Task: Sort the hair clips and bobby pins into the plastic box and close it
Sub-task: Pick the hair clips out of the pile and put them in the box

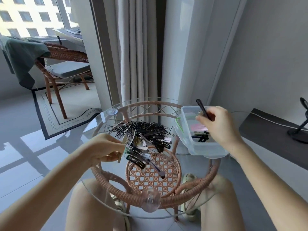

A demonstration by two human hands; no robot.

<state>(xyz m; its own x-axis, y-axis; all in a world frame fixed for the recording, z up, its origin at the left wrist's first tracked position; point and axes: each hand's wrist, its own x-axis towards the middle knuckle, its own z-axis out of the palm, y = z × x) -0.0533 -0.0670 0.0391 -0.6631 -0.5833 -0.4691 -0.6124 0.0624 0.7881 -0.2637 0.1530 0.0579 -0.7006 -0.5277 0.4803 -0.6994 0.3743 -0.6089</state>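
Nearest me, her left hand (106,147) is closed around a fistful of hair clips (136,155) above the glass table (93,120). Beyond, the right hand (215,124) pinches 1 black clip (202,108) over the open plastic box (196,147); farther back, loose bobby pins (140,127) lie heaped.

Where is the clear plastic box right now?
The plastic box sits open at the right edge of the glass table, under the right hand and right of the bobby pin pile.
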